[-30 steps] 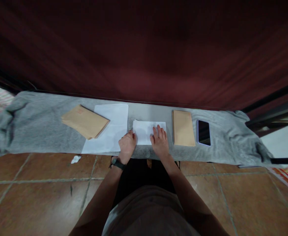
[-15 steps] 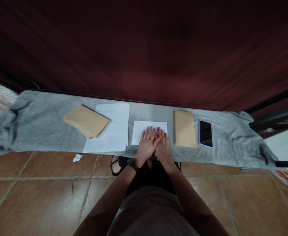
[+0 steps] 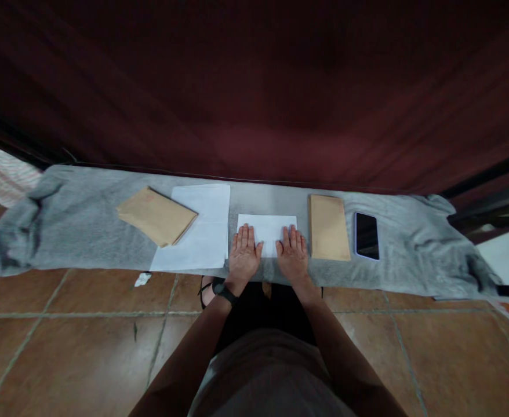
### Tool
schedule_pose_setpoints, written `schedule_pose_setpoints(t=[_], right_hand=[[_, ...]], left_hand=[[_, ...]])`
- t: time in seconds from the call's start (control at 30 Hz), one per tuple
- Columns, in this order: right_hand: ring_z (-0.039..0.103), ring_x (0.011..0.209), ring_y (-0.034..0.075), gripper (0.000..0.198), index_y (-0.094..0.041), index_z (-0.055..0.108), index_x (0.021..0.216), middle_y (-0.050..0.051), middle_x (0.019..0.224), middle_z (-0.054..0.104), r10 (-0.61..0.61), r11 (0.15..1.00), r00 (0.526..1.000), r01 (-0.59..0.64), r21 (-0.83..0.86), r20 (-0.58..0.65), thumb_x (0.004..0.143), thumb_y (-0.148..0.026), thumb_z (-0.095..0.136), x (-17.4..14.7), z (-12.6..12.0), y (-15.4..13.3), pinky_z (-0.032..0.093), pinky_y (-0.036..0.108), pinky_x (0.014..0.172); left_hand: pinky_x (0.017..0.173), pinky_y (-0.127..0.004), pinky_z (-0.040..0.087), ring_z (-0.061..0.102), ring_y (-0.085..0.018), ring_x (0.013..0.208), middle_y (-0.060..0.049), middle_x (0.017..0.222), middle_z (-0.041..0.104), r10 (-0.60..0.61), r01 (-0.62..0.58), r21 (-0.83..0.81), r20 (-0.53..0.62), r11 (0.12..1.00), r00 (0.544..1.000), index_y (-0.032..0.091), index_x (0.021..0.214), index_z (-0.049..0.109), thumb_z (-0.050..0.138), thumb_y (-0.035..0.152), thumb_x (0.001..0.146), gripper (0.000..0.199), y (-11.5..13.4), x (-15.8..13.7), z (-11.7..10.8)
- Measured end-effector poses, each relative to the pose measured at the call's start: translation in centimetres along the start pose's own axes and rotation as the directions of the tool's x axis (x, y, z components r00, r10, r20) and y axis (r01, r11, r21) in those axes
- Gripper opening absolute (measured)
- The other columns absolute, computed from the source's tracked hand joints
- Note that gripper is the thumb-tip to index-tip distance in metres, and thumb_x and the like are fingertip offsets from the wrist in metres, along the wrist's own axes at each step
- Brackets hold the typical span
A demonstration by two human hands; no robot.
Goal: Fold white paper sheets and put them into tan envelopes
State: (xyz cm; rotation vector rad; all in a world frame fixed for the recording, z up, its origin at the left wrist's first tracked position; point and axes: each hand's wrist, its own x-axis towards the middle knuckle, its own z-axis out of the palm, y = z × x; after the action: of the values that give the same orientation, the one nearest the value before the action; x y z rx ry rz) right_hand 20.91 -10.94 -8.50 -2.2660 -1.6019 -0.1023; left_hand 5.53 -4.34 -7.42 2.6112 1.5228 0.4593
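A folded sheet of white paper (image 3: pixel 266 229) lies in front of me on the grey cloth (image 3: pixel 84 231). My left hand (image 3: pixel 244 255) rests flat over its left end, fingers stretched out. Over the right end lies my right hand (image 3: pixel 293 255), also flat, with the thumb out to the side. Between the two hands the middle of the paper shows. Just right of my right hand is a stack of brown envelopes (image 3: pixel 329 227). Loose white sheets (image 3: pixel 206 231) lie to the left of my left hand.
More brown envelopes (image 3: pixel 156 215) lie askew, partly on the white sheets. A phone (image 3: pixel 366 236) with a dark screen sits at the right. Behind the narrow cloth-covered surface hangs a dark red curtain (image 3: pixel 254 145). A white scrap (image 3: pixel 142 280) is on the tiled floor (image 3: pixel 84 353).
My hands have slid apart from the middle of the folded paper, the left one leftward and the right one rightward. The view has shifted slightly.
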Motion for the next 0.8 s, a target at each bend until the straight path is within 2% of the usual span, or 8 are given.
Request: schedule_pose_setpoints(t=[0.1, 0.2, 0.33, 0.4, 0.5, 0.63, 0.8], right_hand=[[0.037, 0.146, 0.033, 0.058, -0.004, 0.034, 0.155, 0.023, 0.159, 0.037, 0.052, 0.999, 0.998, -0.052, 0.013, -0.029, 0.106, -0.034, 0.034, 0.0, -0.3, 0.8, 0.032, 0.054, 0.118], [0.034, 0.148, 0.034, 0.059, -0.002, 0.033, 0.155, 0.025, 0.159, 0.036, 0.056, 0.997, 0.997, -0.053, 0.059, -0.05, 0.106, -0.034, 0.03, 0.6, -0.6, 0.2, 0.03, 0.056, 0.118], [0.026, 0.153, 0.028, 0.058, -0.007, 0.031, 0.157, 0.017, 0.164, 0.03, -0.083, 0.986, 0.994, 0.071, 0.153, 0.069, 0.107, -0.036, 0.026, 2.3, -0.5, -2.6, 0.026, 0.05, 0.123], [0.026, 0.153, 0.025, 0.058, -0.008, 0.033, 0.157, 0.015, 0.164, 0.03, -0.156, 0.974, 0.978, 0.129, 0.187, 0.14, 0.107, -0.037, 0.025, 3.1, 0.0, -3.8, 0.024, 0.045, 0.124], [0.028, 0.152, 0.025, 0.057, -0.007, 0.037, 0.155, 0.014, 0.163, 0.032, -0.196, 0.968, 0.962, 0.159, 0.193, 0.19, 0.108, -0.038, 0.025, 3.8, 0.9, -4.6, 0.021, 0.044, 0.125], [0.029, 0.152, 0.026, 0.057, -0.009, 0.04, 0.154, 0.013, 0.163, 0.033, -0.176, 0.976, 0.968, 0.147, 0.163, 0.177, 0.107, -0.039, 0.028, 4.7, 1.7, -3.6, 0.02, 0.045, 0.125], [0.029, 0.152, 0.026, 0.056, -0.009, 0.037, 0.155, 0.015, 0.163, 0.032, -0.056, 0.996, 0.989, 0.046, 0.074, 0.139, 0.107, -0.037, 0.031, 5.8, 1.8, -1.5, 0.021, 0.048, 0.124]], left_hand=[[0.124, -0.05, 0.026, 0.022, -0.029, 0.154, -0.02, 0.162, 0.03, -0.008, 0.008, -0.009, -0.025, 1.0, 1.0, 0.004, 0.156, 0.031, 0.033, 0.04, 0.104, 0.063, 0.1, 0.0, 0.2], [0.124, -0.052, 0.025, 0.02, -0.029, 0.154, -0.02, 0.163, 0.029, 0.0, 0.0, -0.022, -0.024, 1.0, 1.0, 0.004, 0.156, 0.03, 0.033, 0.04, 0.104, 0.063, 0.2, 0.0, 0.3], [0.125, -0.051, 0.024, 0.019, -0.029, 0.155, -0.021, 0.163, 0.029, 0.0, 0.0, -0.001, 0.014, 1.0, 1.0, 0.002, 0.155, 0.031, 0.033, 0.038, 0.104, 0.062, 0.2, 0.1, 0.0], [0.125, -0.051, 0.024, 0.02, -0.029, 0.154, -0.021, 0.162, 0.03, -0.006, 0.005, 0.014, 0.041, 1.0, 0.999, 0.002, 0.154, 0.032, 0.033, 0.032, 0.103, 0.06, 0.3, 0.2, -0.2], [0.124, -0.049, 0.025, 0.021, -0.028, 0.154, -0.019, 0.162, 0.032, -0.019, 0.017, 0.026, 0.055, 1.0, 0.998, 0.002, 0.153, 0.034, 0.03, 0.025, 0.102, 0.056, 0.4, 0.2, -0.3], [0.124, -0.05, 0.026, 0.022, -0.029, 0.154, -0.02, 0.162, 0.032, -0.016, 0.015, 0.024, 0.044, 1.0, 0.999, 0.003, 0.154, 0.034, 0.032, 0.033, 0.103, 0.059, 0.4, 0.1, -0.4], [0.124, -0.051, 0.025, 0.024, -0.029, 0.154, -0.02, 0.162, 0.032, -0.025, 0.025, 0.006, 0.024, 1.0, 0.999, 0.004, 0.155, 0.031, 0.032, 0.041, 0.104, 0.063, 0.5, 0.1, -0.4]])
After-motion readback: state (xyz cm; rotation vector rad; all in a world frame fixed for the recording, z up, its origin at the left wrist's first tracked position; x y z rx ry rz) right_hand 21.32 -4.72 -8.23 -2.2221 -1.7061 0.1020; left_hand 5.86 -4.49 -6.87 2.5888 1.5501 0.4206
